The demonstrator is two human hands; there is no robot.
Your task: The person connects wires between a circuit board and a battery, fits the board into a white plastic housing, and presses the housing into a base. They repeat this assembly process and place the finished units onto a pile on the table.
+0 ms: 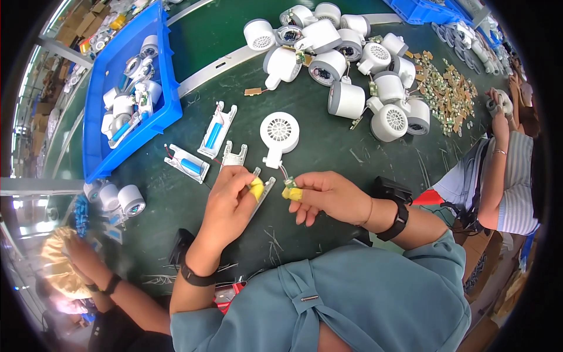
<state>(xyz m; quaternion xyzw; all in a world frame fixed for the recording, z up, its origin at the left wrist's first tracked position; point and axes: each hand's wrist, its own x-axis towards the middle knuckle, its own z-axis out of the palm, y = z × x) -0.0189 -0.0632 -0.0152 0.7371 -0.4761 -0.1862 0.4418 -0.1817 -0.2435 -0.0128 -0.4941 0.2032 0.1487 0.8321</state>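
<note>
- Head view: I see the green table [193, 53], with the white round fan housing [280, 135] lying just beyond both hands, stem pointing back toward me.
- My left hand [230, 202] pinches a white handle shell [262, 192].
- My right hand [331, 196], nearer the housing's wires, grips a small circuit board [289, 185].

A blue bin [167, 105] of white parts sits on the dark green tabletop [328, 158], well away to the left of the grips. Two white half-shells with blue cells [216, 130] [186, 163] lie just beyond the left grip. A heap of white round housings [346, 64] lies far beyond the right grip, with small tan circuit boards [446, 94] scattered to its right. Another blue bin [428, 10] stands at the far edge.
</note>
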